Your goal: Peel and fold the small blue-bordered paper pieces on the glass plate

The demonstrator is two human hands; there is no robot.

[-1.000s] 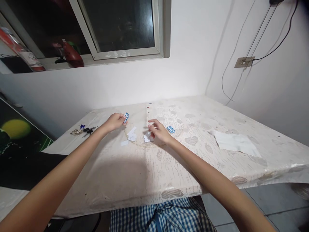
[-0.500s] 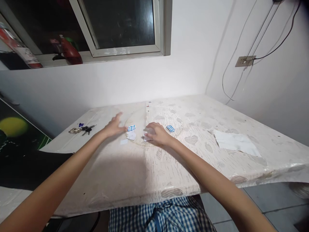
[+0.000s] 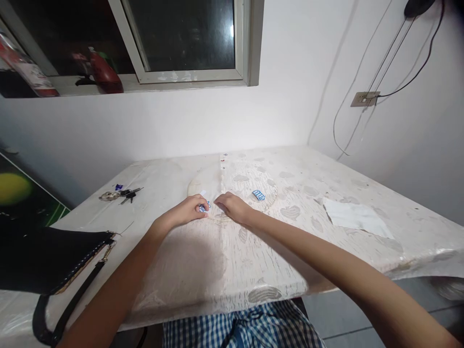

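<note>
My left hand [image 3: 185, 210] rests on the table, its thumb and fingers curled round small white paper pieces with blue print [image 3: 205, 207]. Just to the right, my right hand [image 3: 234, 207] has its fingers bent together, tips down at the tabletop; whatever may be under them is hidden. The two hands are a short gap apart. Beyond my left fingertips a small bit of white paper [image 3: 203, 192] shows faintly. Another blue-printed paper piece [image 3: 258, 195] lies by itself to the right of my right hand.
A patterned plastic tablecloth [image 3: 290, 251] covers the table. Keys [image 3: 129, 194] lie at the left, near a black bag [image 3: 54, 256] with a strap. At the right is a torn white sheet [image 3: 357, 217]. The wall with a window [image 3: 184, 38] stands behind.
My left hand has gone from spread fingers to closed round the blue-printed paper, moving right and nearer. White pieces that lay between the hands no longer show. The view has shifted slightly.
</note>
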